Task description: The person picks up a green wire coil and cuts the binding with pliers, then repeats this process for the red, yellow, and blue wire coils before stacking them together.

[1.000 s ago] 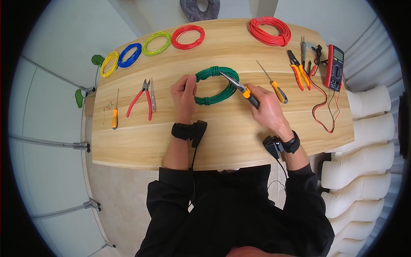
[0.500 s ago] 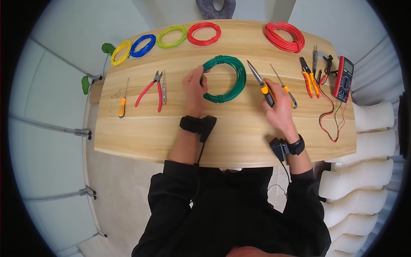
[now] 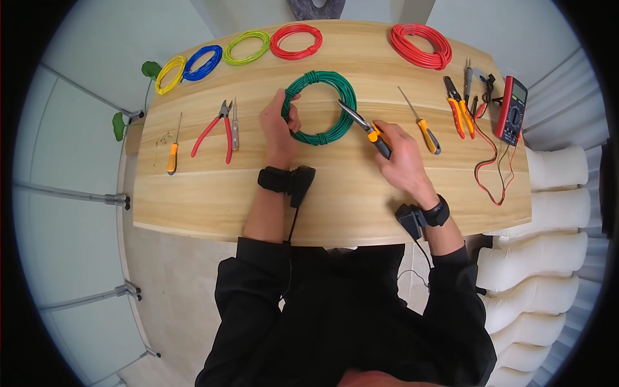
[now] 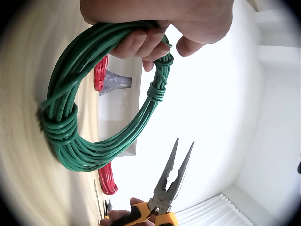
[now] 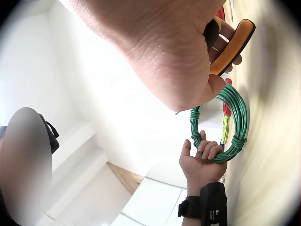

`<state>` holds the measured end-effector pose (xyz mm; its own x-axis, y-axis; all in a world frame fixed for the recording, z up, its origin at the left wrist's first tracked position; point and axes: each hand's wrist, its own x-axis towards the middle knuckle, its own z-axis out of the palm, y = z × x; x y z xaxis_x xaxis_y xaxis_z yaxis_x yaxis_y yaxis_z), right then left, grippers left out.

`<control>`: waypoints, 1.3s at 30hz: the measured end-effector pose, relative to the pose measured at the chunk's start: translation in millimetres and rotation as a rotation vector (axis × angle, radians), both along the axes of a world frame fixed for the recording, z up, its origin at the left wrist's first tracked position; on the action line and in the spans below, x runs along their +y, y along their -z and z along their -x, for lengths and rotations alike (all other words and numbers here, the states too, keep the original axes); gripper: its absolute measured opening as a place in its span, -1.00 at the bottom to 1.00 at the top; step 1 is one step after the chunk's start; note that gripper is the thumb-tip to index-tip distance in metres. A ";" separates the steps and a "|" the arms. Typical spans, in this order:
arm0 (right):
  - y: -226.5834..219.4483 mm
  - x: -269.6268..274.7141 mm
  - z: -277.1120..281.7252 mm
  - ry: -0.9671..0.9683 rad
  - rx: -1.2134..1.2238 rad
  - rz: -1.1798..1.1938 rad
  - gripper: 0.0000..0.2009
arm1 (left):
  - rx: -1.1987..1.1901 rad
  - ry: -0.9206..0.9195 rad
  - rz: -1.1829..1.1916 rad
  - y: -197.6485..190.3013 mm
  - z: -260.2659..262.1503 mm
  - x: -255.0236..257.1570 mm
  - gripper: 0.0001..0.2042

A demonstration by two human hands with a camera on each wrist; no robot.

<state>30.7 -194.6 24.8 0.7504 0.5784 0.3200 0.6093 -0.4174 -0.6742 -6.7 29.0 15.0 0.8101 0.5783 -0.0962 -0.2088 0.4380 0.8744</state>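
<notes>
My left hand (image 3: 277, 132) grips the left side of a green wire coil (image 3: 338, 82), its fingers curled through the ring. In the left wrist view the coil (image 4: 66, 73) stands tilted up on edge, bound with several wraps of its own wire. My right hand (image 3: 401, 156) holds needle-nose pliers (image 3: 369, 129) by their orange and black handles. Their tips overlap the coil's right side in the head view. In the left wrist view the pliers (image 4: 162, 200) have their jaws parted with nothing between them.
Yellow (image 3: 170, 75), blue (image 3: 203, 63), yellow-green (image 3: 246, 48) and red coils line the far edge. Diagonal cutters (image 3: 224, 119) and screwdrivers lie left. On the right are a screwdriver (image 3: 423, 128), wire strippers (image 3: 459, 109), a soldering iron (image 3: 469, 74) and a multimeter (image 3: 513, 111) with leads.
The pliers' tips leave the coil's top, swing off to the right, then return to its right side. The left hand has raised and tilted the coil. The head view has shifted.
</notes>
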 end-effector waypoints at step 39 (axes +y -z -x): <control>4.0 1.3 -0.6 0.009 -0.010 -0.037 -0.60 | -0.087 0.075 -0.035 2.0 -0.4 -1.5 -0.63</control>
<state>31.3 -193.3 20.8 0.7518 0.5595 0.3489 0.6128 -0.3976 -0.6829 -6.4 27.5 13.0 0.8558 0.5173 -0.0042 -0.2524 0.4247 0.8694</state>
